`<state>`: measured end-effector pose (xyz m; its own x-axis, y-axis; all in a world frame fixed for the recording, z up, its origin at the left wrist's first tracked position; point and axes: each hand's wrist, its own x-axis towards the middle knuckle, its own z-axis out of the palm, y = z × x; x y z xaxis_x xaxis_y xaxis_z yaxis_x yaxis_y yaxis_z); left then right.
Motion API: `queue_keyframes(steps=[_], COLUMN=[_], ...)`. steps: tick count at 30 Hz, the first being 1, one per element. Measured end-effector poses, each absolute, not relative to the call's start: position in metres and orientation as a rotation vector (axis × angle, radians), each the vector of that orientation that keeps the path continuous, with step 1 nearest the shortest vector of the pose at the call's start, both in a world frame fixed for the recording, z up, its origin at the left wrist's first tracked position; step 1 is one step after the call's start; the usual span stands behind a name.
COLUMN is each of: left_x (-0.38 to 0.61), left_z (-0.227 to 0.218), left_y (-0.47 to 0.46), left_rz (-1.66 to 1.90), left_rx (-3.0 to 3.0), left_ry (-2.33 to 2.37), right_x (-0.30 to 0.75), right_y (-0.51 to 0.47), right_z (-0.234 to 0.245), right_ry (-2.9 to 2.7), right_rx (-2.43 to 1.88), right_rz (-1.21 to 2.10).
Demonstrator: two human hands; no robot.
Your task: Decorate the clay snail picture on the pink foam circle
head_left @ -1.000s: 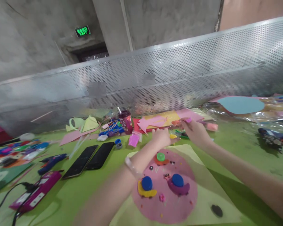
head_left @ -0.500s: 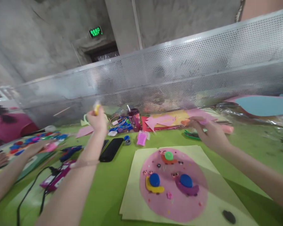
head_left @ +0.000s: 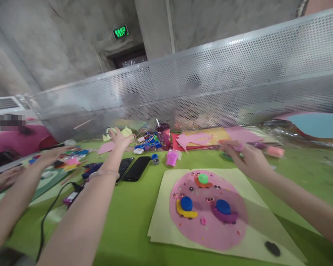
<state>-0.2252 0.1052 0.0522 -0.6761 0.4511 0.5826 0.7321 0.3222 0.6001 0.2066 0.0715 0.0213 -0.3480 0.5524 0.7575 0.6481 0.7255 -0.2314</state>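
The left hand (head_left: 119, 137) is stretched far across the green tabletop (head_left: 127, 221), its fingers loosely spread over the pale green paper scraps (head_left: 119, 132) by the perforated metal screen (head_left: 211, 85); it may be touching them, but blur hides whether anything is pinched. The right hand (head_left: 245, 159) hovers near the stack of pink and yellow paper sheets (head_left: 202, 138), fingers narrowed on a small pink piece (head_left: 238, 147), lifted clear of the tabletop. Between the two arms lies the pale yellow sheet (head_left: 166, 221) bearing a pink disc (head_left: 208, 210), flat and square to the person so both hands can work it. On the disc sit two blue bottle caps (head_left: 186, 203) and a green cap (head_left: 202, 178) on coloured snail-like bodies. Two black phones (head_left: 131, 168) lie beside it, out of the way. At the far left, another person's hand (head_left: 51, 153) rests over a second craft board.
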Motion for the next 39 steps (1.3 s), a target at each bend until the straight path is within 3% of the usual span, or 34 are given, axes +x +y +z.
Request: queue_keyframes(steps=[6, 13, 22, 31, 39], left_x=[-0.18, -0.081, -0.071, -0.061, -0.014], left_z=[0.057, 0.027, -0.011, -0.009, 0.003], left_y=[0.114, 0.098, 0.092, 0.084, 0.035], left_rz=[-1.381, -1.1, -0.697, -1.23, -1.756], left_rx=[-0.934, -1.784, -2.037, -2.41, -2.966], left_ry=[-2.103, -1.811, -2.2, -2.183, -1.939], right_x=[0.209, 0.211, 0.219, 0.223, 0.196], right_y=[0.079, 0.09, 0.098, 0.103, 0.074], right_z=[0.016, 0.008, 0.007, -0.004, 0.022], right_ry=[-2.088, -2.284, -2.555, -2.529, -2.279], right_rx=[-0.881, -1.115, -1.521, -1.467, -1.175], right_rz=[-0.195, -0.231, -0.037, 0.18, 0.447])
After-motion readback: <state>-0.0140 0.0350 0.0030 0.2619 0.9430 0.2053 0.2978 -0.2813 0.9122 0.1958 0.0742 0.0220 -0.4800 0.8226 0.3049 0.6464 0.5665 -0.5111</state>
